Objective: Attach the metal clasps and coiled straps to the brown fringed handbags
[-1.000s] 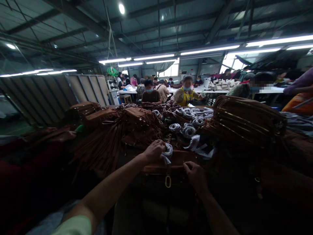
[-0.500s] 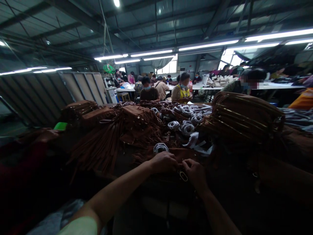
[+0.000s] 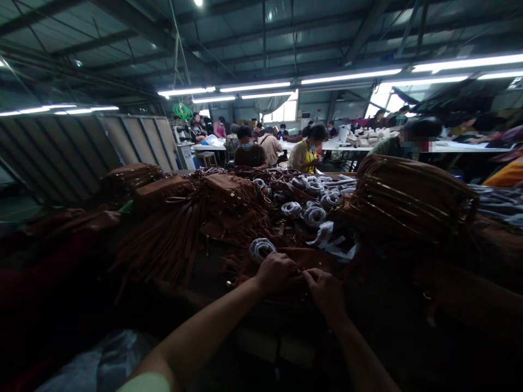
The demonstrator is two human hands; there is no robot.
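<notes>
Over a brown suede bag (image 3: pixel 312 257) at the near middle of the table, my left hand (image 3: pixel 277 271) and my right hand (image 3: pixel 324 291) meet with bent, pinching fingers. A tiny glint shows between the fingertips, too small and dark to name. Touching or just behind my left hand is a strap roll (image 3: pixel 261 248) wrapped in greyish film. Brown fringe spreads out left of the bag. The bag's near side is dark and partly covered by my hands.
A tall stack of brown bags (image 3: pixel 412 190) with gold zips stands at right. Fringed brown pieces (image 3: pixel 163 239) lie at left, wrapped strap rolls (image 3: pixel 314 213) behind. A co-worker's sleeve (image 3: pixel 53 261) reaches in from the left. Other people sit at tables beyond.
The oval metal ring that hung under my fingers is no longer visible. The nearest strap roll has shifted slightly left. At left, the co-worker's green item has moved right and is mostly hidden.
</notes>
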